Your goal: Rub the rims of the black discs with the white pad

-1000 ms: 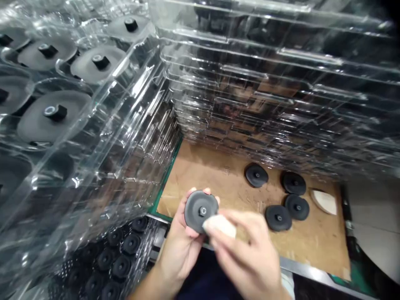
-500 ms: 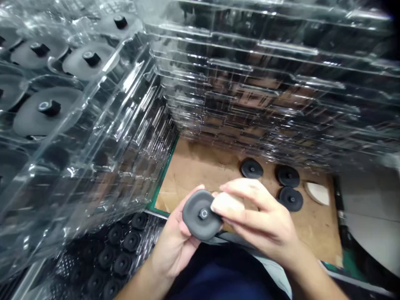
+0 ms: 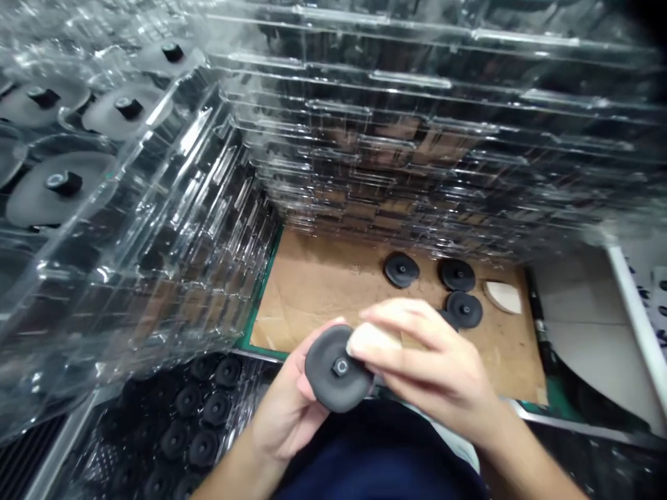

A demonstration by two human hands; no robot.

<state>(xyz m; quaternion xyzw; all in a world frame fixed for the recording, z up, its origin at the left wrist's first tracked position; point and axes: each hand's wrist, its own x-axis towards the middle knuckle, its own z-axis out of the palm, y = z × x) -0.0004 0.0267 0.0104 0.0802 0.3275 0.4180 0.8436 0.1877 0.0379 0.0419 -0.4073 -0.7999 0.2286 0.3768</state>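
Note:
My left hand (image 3: 294, 403) is closed around the edge of a dark grey rounded disc (image 3: 326, 378) with a short raised stub at its centre. The stub side faces up toward me. My right hand (image 3: 432, 354) pinches a white sponge-like pad (image 3: 372, 340), which touches the disc's upper right rim. The fingers hide part of the pad. Both hands are above the near side of a cardboard sheet (image 3: 313, 285). Past my right hand, a similar dark disc (image 3: 401, 269) lies on the cardboard, with several others to its right.
Tall stacks of clear plastic trays (image 3: 365, 153) rise at the back and left. Discs sit in the top left tray (image 3: 109, 173). More dark discs (image 3: 203, 448) fill a tray at lower left. A second whitish pad (image 3: 504, 297) lies at the cardboard's right.
The view has shifted a little, so the cardboard and trays appear farther left. The disc and pad stay in my hands, and the pad remains at the disc's upper right rim.

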